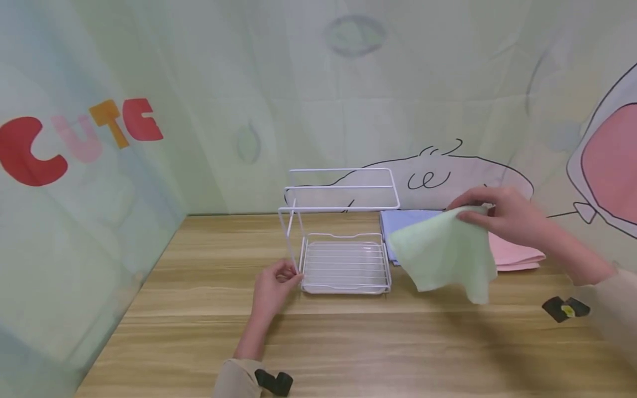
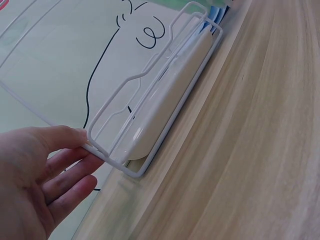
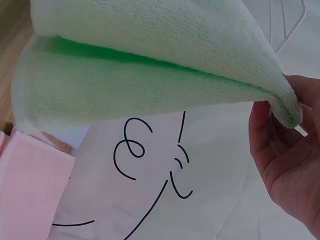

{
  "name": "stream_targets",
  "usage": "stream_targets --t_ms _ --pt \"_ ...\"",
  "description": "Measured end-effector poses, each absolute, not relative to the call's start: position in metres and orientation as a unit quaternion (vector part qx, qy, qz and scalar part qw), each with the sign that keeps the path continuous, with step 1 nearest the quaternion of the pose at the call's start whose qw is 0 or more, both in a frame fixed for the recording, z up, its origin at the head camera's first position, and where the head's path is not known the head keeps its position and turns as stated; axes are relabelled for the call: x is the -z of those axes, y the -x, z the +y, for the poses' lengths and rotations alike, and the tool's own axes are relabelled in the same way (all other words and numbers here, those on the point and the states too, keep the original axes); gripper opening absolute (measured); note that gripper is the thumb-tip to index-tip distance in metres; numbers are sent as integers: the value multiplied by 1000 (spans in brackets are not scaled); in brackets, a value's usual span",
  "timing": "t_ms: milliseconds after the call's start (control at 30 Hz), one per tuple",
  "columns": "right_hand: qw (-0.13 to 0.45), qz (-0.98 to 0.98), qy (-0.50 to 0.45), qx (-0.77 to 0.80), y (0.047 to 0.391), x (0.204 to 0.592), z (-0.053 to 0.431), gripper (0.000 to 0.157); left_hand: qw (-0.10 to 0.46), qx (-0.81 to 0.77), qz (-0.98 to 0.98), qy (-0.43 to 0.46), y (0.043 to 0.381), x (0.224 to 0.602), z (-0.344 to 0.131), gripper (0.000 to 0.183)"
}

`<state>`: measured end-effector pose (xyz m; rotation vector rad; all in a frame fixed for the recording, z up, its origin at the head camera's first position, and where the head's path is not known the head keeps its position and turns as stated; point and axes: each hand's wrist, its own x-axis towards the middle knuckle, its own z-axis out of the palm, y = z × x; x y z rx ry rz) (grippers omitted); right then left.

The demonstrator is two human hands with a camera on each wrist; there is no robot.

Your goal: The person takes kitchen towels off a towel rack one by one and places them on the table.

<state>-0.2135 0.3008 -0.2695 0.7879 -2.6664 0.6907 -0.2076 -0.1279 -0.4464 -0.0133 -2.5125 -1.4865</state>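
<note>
A pale green towel [image 1: 445,251] hangs in loose folds from my right hand [image 1: 515,218], which pinches its upper edge above the table. In the right wrist view the towel [image 3: 150,90] is folded over, and its gathered corner sits between thumb and fingers. On the table stands a white wire rack [image 1: 339,209] with a tall open frame on its left side and bars overhead. Beneath its low grid is a white tray [image 2: 172,97]. My left hand [image 1: 272,288] grips the wire at the rack's lower left corner between thumb and fingers.
A folded blue towel [image 1: 405,220] lies behind the green one, right of the rack. Beside it is a folded pink towel [image 1: 517,254], partly covered by the right hand. A printed curtain [image 1: 224,127] rises at the back and left edges of the wooden table [image 1: 348,348].
</note>
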Motion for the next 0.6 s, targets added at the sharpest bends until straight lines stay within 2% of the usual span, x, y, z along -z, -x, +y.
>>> stream_targets --t_ms 133,367,600 --pt "125 -908 -293 -270 204 275 299 27 113 505 -856 4 208 448 -128 12" --pt "69 -888 -306 -337 184 286 304 24 111 510 -853 9 208 447 -127 12" --pt "2 -887 -285 -363 191 325 321 19 110 510 -853 8 208 447 -127 11"
